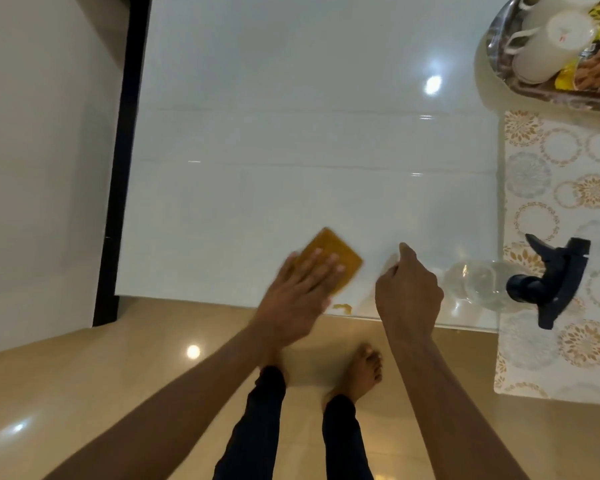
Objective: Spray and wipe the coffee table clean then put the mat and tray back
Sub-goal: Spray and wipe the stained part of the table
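- Wiping looks to be the step in hand: the left hand [300,292] presses flat, fingers straight, on the yellow cloth [329,263] near the front edge of the white table [291,116].
- The right hand [407,294] rests on the table just right of the cloth, fingers curled in; whether they pinch anything I cannot tell.
- A small yellow smear [343,308] lies at the table's front edge, beside the cloth.
- The spray bottle [520,284] lies on its side at the table's right end, partly over the patterned mat [561,174].
- The mat sits off the table's right side, and the metal tray [499,46] with cups [548,46] and snack packets [593,64] is beyond it.
- Left to do, I judge: finish wiping, then return mat and tray; the bottle must come off the mat first.
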